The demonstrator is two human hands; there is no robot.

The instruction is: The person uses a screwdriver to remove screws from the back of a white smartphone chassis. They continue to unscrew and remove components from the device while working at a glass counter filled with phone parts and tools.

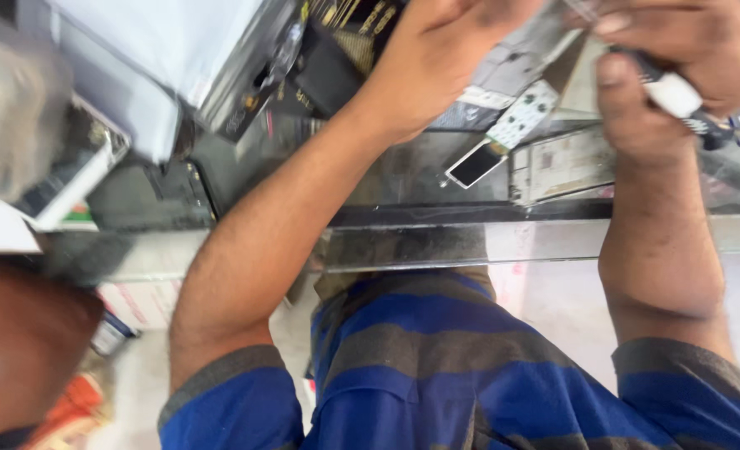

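Blue-and-grey striped shirt (436, 367) fills the near foreground, pressed against the steel edge of the glass-topped bench (470, 242). At far left, boxes (78, 167) crowd the bench and another person's head intrudes at the lower corner. Moving right, the left hand (436, 58) lies flat over a dark flat device (511, 58), its grip spread wide, pinning the device rather than closing on it. Just below lies a small white-framed part (476, 163) on a perforated strip. At right, the right hand (687, 58) holds a closed grip on a white-and-black pen-like tool (674, 93), its tip hidden. For clean work, I judge the left palm should press evenly while the tool is steadied with the thumb, wrist braced on the bench.
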